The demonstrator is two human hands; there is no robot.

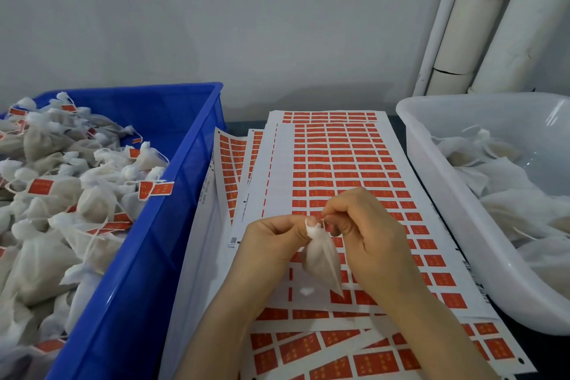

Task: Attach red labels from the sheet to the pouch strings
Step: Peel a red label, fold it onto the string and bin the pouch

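Our left hand (274,237) pinches the gathered neck of one small white pouch (324,259), which hangs just above the label sheet (283,163), while our right hand (367,231) curls in beside it and pinches the thin string (323,220) at the pouch's top between thumb and fingertips. We see no red tag on this string, so we judge this pouch to be at the start of its turn: a label has yet to be peeled and folded over the string. Much of the job looks done. The blue crate (197,145) on our left is heaped with labelled pouches (61,194), many showing red tags on their strings. The white tub (438,194) on our right holds plain pouches (505,194) with no tags that we can see, and these appear to be what is left; how deep that pile runs we cannot tell. The top sheet has bare patches along its left side, yet row upon row of red labels (345,151) stands on it, with more sheets fanned out beneath, so supply seems ample.
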